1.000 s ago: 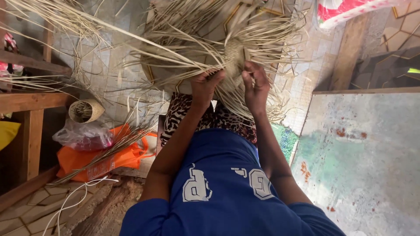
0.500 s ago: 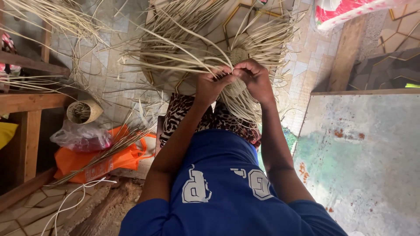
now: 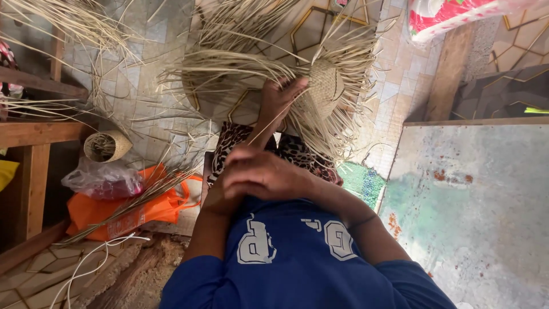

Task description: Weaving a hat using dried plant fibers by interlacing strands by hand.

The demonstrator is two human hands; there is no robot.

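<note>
A half-woven straw piece [image 3: 325,86], with a tight plaited centre and several loose pale strands fanning out all round, rests over my lap. My left hand [image 3: 281,94] reaches forward and grips it at its left edge. My right hand [image 3: 258,171] is drawn back close to my chest, fingers closed on one thin straw strand [image 3: 267,125] that runs taut up to the weave. A leopard-print cloth [image 3: 297,150] covers my knees below the piece.
A small woven straw basket [image 3: 107,146] lies on the tiled floor at left, beside a plastic bag [image 3: 103,180] and an orange bag [image 3: 143,209] with straw stalks across it. A wooden bench [image 3: 34,134] stands far left. A worn painted board [image 3: 474,212] fills the right.
My right hand has left the weave and pulled back toward my chest, drawing a strand out. The left hand stays on the straw piece, which has shifted right.
</note>
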